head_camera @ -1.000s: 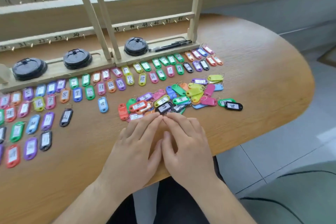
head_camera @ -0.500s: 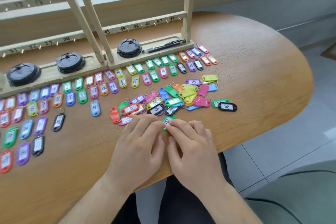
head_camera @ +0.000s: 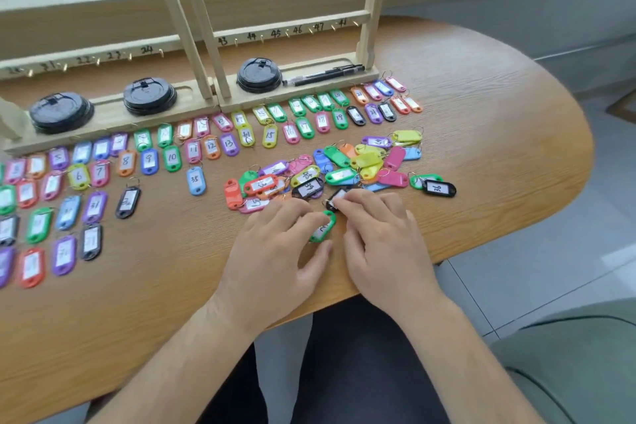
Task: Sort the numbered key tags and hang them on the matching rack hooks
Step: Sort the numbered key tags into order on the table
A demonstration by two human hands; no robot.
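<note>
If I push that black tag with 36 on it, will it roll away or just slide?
Probably slide: the black tag lies flat on the smooth table, so it should not roll. It looks like thin, stiff plastic, so it is likely light and easy to pinch up.

Numbered tags (head_camera: 172,157) are lying in rows before the wooden rack (head_camera: 292,32); beside them a jumbled pile (head_camera: 364,162) is sitting, one green tag (head_camera: 323,227) just nearer.

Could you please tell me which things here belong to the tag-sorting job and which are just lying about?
Belongs to the job: unsorted tag pile, sorted tag rows, green tag, numbered hook rack.
Just lying about: black lids, pens on the rack base.
</note>
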